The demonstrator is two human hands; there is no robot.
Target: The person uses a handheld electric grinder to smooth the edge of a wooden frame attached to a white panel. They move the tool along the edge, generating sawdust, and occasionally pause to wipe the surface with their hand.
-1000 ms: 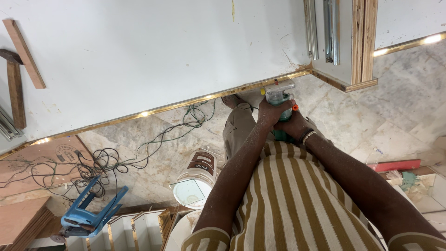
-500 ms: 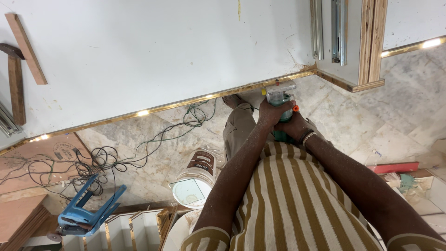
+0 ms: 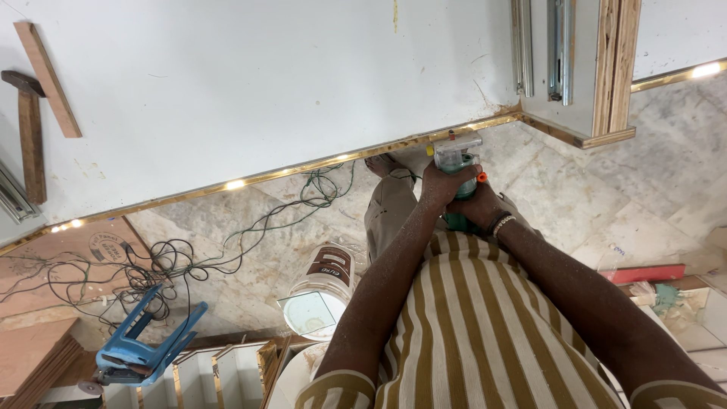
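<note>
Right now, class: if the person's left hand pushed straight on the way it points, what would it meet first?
The left hand, gripping the green power tool, points at the white panel's brass-coloured edge strip. The tool would apparently meet that strip first, though depth is unclear.

One power tool (image 3: 457,163), one bucket (image 3: 322,291), one hammer (image 3: 26,129), two hands (image 3: 443,185).

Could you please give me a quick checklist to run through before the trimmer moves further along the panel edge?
1. Both hands on tool: ok. Left hand and right hand grip the teal handheld trimmer.
2. Tool at the edge: ok. It sits against the white laminated panel at its gold edge strip.
3. Cutter condition: cannot tell, hidden.
4. Floor footing: not ok. Tangled dark cables and a clear plastic bucket lie near the feet.
5. Wooden-handled hammer clear of the path: ok, far left.
</note>
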